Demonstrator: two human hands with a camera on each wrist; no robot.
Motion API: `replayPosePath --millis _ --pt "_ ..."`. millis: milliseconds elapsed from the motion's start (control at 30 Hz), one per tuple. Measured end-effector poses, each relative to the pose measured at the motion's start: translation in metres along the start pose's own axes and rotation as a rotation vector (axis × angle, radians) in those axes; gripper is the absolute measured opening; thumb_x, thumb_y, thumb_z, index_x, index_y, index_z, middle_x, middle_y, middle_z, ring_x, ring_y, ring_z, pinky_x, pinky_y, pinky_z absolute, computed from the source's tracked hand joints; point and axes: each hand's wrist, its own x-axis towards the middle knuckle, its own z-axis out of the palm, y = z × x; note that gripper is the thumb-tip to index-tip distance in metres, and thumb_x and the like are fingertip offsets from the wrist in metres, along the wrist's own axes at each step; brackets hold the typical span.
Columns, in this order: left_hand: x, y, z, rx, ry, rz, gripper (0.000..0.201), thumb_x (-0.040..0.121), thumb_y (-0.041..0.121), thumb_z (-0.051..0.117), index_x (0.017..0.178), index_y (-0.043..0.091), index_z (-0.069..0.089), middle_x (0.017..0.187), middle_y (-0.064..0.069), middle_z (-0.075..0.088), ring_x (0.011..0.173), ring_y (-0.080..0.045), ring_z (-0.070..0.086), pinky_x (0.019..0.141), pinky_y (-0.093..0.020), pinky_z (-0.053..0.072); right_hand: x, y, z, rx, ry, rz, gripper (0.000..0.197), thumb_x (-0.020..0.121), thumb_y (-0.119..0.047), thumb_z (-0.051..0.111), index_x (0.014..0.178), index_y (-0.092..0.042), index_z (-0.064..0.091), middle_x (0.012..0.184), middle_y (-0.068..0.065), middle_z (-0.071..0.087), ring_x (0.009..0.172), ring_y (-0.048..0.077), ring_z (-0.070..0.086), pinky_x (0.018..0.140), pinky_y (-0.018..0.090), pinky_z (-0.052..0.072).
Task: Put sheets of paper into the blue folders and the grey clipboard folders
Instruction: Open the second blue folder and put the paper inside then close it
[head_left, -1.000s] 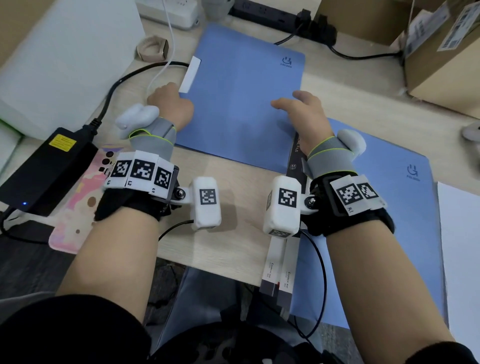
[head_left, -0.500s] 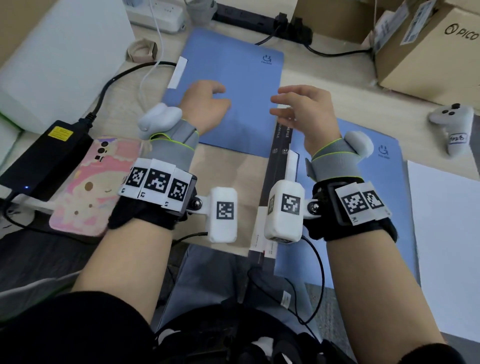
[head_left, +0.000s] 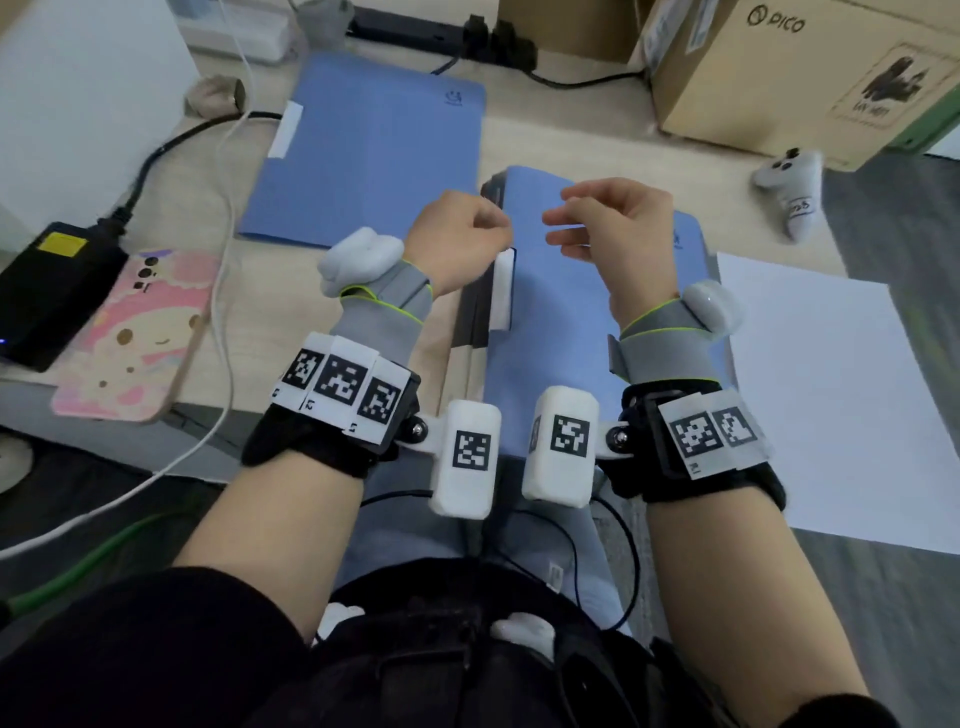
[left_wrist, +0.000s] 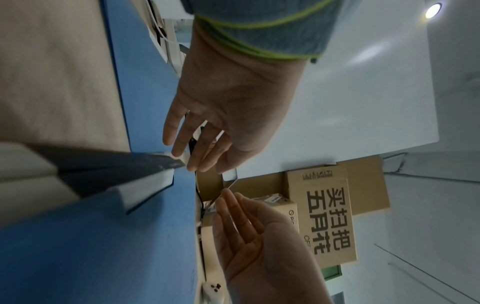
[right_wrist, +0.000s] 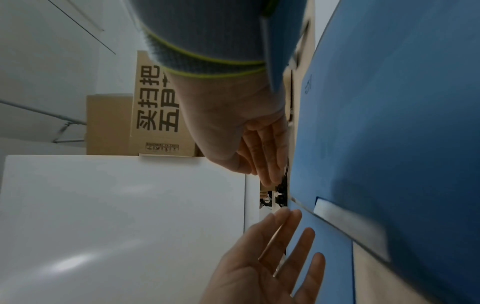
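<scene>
both hands (head_left: 545, 234) relaxed, hovering over near blue folder (head_left: 550, 332)

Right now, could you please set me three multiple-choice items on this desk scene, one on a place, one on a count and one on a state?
1. Where does the loose white sheet lie?
A. right of the near blue folder
B. on the pink phone
C. under the black adapter

2. How many blue folders show in the head view?
A. one
B. two
C. four

3. What are the hands doing?
A. both hover with nothing held
B. the left hand grips the sheet
C. the right hand holds the white controller

Key:
1 A: the sheet sits at the desk's right edge, beside the near blue folder.
2 B: the far blue folder and the near one.
3 A: the left hand and right hand show relaxed, bare fingers in the wrist views.
</scene>
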Motion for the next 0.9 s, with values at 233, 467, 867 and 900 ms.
replayPosePath --millis 233,467,867,900 --pt "-0.016 0.000 0.024 0.063 0.047 -0.059 0.034 0.081 0.028 0.056 0.108 0.011 0.066 0.116 -0.009 0.067 0.112 -0.026 0.059 0.095 -0.032 0.046 -0.013 0.024 -0.029 -0.159 0.171 -0.020 0.014 0.080 -0.003 0.055 0.087 -0.007 0.067 0.079 0.008 0.069 0.069 0.014 0.063 0.063 0.019 0.048" --pt "-0.019 -0.008 0.048 0.417 0.087 -0.121 0.034 0.085 0.023 0.053 0.101 -0.006 0.060 0.109 -0.026 0.063 0.111 -0.037 0.052 0.113 -0.040 0.023 -0.023 0.059 -0.068 -0.706 0.181 0.198 0.060 0.076 -0.026 0.065 0.133 -0.021 0.048 0.137 0.008 0.049 0.133 0.030 0.038 0.109 0.047 0.033" --pt "-0.023 0.002 0.054 -0.121 0.196 -0.122 0.024 0.081 0.015 0.060 0.100 0.018 0.045 0.105 -0.012 0.065 0.101 -0.031 0.061 0.085 -0.035 0.048 -0.026 0.064 -0.082 -0.818 0.107 0.294 0.078 0.067 -0.041 0.078 0.134 -0.020 0.042 0.145 0.004 0.035 0.134 0.029 0.027 0.104 0.041 0.028" --pt "-0.024 0.004 0.054 -0.188 0.183 -0.126 0.029 0.079 0.016 0.061 0.104 0.017 0.046 0.103 -0.012 0.066 0.098 -0.031 0.063 0.084 -0.037 0.052 -0.025 0.062 -0.084 -0.803 0.106 0.297 0.081 0.068 -0.041 0.079 0.136 -0.019 0.040 0.144 0.004 0.036 0.134 0.029 0.027 0.105 0.042 0.028"
